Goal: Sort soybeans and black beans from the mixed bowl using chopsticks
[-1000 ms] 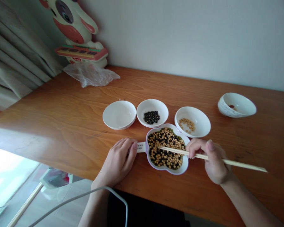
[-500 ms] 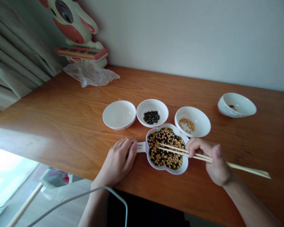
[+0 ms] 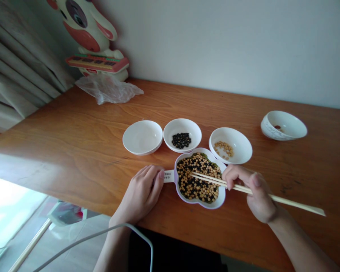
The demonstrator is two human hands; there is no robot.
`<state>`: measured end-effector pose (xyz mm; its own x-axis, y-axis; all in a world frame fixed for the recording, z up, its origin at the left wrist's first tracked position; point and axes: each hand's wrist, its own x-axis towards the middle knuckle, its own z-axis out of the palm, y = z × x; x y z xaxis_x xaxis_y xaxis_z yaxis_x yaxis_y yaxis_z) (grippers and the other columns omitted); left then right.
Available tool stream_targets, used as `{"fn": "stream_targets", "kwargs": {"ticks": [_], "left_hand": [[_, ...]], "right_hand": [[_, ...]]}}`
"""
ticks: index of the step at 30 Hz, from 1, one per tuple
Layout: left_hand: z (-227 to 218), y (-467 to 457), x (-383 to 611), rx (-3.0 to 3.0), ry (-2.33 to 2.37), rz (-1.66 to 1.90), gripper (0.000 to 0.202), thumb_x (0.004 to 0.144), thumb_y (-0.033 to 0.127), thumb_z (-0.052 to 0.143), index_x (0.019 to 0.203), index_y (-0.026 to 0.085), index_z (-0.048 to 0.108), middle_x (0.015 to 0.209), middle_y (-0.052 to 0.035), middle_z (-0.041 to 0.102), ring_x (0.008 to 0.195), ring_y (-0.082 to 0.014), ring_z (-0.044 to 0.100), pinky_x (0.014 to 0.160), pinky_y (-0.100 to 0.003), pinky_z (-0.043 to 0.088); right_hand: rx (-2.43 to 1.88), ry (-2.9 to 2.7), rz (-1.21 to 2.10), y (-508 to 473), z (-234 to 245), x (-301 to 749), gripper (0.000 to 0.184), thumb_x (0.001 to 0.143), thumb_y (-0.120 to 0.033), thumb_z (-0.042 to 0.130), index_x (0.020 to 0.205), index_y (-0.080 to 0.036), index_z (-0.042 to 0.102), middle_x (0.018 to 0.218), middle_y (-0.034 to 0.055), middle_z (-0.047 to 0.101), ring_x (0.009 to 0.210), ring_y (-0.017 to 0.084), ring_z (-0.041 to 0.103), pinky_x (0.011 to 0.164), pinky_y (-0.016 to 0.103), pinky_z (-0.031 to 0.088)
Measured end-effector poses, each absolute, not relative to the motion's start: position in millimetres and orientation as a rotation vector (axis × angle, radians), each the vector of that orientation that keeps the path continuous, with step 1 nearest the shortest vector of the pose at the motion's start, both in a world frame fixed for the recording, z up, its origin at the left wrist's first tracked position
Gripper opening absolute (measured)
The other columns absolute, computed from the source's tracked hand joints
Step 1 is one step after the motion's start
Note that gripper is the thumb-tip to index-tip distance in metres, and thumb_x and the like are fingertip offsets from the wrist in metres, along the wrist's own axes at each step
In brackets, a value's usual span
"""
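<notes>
My left hand (image 3: 144,192) is closed around the handle of a white, lilac-edged scalloped dish (image 3: 221,198). Mixed beans (image 3: 198,179), tan, black and green, fill the dish. A pair of chopsticks (image 3: 294,205) is gripped in my right hand (image 3: 255,192), their tips close together among the beans; whether a bean sits between them is too small to tell. Behind the dish stand three white bowls: an empty bowl (image 3: 142,138) on the left, a middle bowl (image 3: 192,130) with black beans (image 3: 181,140), and a right bowl (image 3: 241,145) with tan beans (image 3: 223,149).
Farther right on the wooden table (image 3: 73,151) is another white bowl (image 3: 293,130) with a few reddish bits. A clear plastic bag (image 3: 110,90) lies before a cow-shaped toy keyboard (image 3: 99,62) at the back left. A grey cable (image 3: 96,236) crosses my left forearm.
The chopstick tips have closed toward each other over the beans and shifted very slightly right. My left hand and the dish stay put.
</notes>
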<state>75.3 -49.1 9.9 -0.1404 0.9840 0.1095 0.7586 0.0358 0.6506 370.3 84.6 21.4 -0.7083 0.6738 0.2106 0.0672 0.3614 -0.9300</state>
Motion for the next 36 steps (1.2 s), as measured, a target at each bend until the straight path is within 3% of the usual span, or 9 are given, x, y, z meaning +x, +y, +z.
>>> {"fn": "stream_targets", "kwargs": {"ticks": [5, 11, 16, 19, 24, 36], "left_hand": [[11.3, -48.7, 75.6, 1.754, 1.949, 0.837, 0.024, 0.112, 0.031, 0.040, 0.093, 0.024, 0.052, 0.089, -0.0032, 0.063, 0.081, -0.0203, 0.061, 0.078, -0.033, 0.045], [12.8, -49.9, 77.0, 1.738, 1.938, 0.842, 0.025, 0.112, 0.032, 0.040, 0.093, 0.023, 0.053, 0.089, -0.0024, 0.062, 0.081, -0.0194, 0.060, 0.079, -0.033, 0.044], [11.4, -49.1, 76.2, 1.744, 1.935, 0.850, 0.024, 0.112, 0.031, 0.040, 0.093, 0.023, 0.053, 0.089, -0.0020, 0.061, 0.080, -0.0185, 0.059, 0.078, -0.032, 0.044], [9.6, -49.3, 75.4, 1.749, 1.935, 0.856, 0.023, 0.112, 0.030, 0.041, 0.093, 0.023, 0.053, 0.089, -0.0017, 0.061, 0.081, -0.0183, 0.059, 0.078, -0.032, 0.043], [8.6, -49.4, 75.0, 1.755, 1.921, 0.859, 0.023, 0.112, 0.029, 0.041, 0.093, 0.022, 0.053, 0.089, -0.0014, 0.061, 0.081, -0.0180, 0.059, 0.080, -0.031, 0.043], [8.1, -49.9, 75.2, 1.751, 1.932, 0.861, 0.023, 0.112, 0.029, 0.042, 0.092, 0.023, 0.052, 0.088, -0.0012, 0.061, 0.080, -0.0179, 0.058, 0.079, -0.031, 0.043]], "right_hand": [[-0.604, -2.090, 1.338, 83.1, 24.2, 369.9, 0.060, 0.107, -0.063, 0.018, 0.081, -0.025, 0.056, 0.077, 0.0031, 0.056, 0.075, 0.021, 0.053, 0.072, 0.038, 0.042], [-0.572, -2.120, 1.243, 80.6, 28.9, 369.0, 0.043, 0.110, -0.043, 0.034, 0.081, -0.023, 0.058, 0.076, 0.0026, 0.058, 0.074, 0.019, 0.057, 0.070, 0.036, 0.043], [-0.585, -2.052, 1.254, 79.1, 25.9, 369.1, 0.042, 0.111, -0.038, 0.033, 0.083, -0.023, 0.061, 0.077, 0.0032, 0.060, 0.076, 0.020, 0.059, 0.073, 0.038, 0.045], [-0.589, -2.032, 1.259, 79.0, 23.7, 369.3, 0.046, 0.111, -0.042, 0.031, 0.082, -0.024, 0.062, 0.077, 0.0030, 0.060, 0.076, 0.020, 0.059, 0.074, 0.037, 0.045], [-0.608, -2.096, 1.282, 81.6, 22.9, 372.0, 0.062, 0.107, -0.064, 0.020, 0.083, -0.024, 0.060, 0.080, 0.0035, 0.060, 0.077, 0.020, 0.057, 0.074, 0.037, 0.043], [-0.595, -2.155, 1.292, 84.1, 24.6, 374.2, 0.059, 0.107, -0.066, 0.019, 0.088, -0.025, 0.057, 0.084, 0.0027, 0.059, 0.080, 0.020, 0.057, 0.076, 0.036, 0.043]]}}
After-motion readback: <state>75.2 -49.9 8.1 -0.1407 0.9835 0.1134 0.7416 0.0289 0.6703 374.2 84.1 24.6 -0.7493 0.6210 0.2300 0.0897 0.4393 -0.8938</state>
